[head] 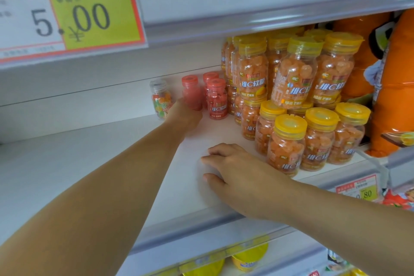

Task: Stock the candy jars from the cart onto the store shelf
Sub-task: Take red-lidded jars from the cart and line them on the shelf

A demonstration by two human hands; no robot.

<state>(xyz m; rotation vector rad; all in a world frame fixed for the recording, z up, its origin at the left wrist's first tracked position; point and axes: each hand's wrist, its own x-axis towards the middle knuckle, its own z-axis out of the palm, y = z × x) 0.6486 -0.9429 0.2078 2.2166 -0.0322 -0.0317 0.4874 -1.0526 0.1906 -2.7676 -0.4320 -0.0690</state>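
Observation:
My left hand (183, 116) reaches deep into the white shelf (125, 163) and grips a red-lidded candy jar (190, 94), which stands upright at the back. Two more red-lidded jars (216, 98) stand just to its right. A clear-lidded jar of mixed coloured candy (160, 98) stands to the left of my hand. My right hand (237, 177) rests palm down on the shelf near its front edge, fingers spread, holding nothing. Several yellow-lidded orange candy jars (289, 143) are stacked in two layers at the right.
A large price tag reading 5.00 (67, 13) hangs from the shelf above at the upper left. Orange plush toys (394, 78) fill the far right. A small price tag (360, 188) sits on the shelf's front rail. Yellow packages (248, 257) lie on the shelf below.

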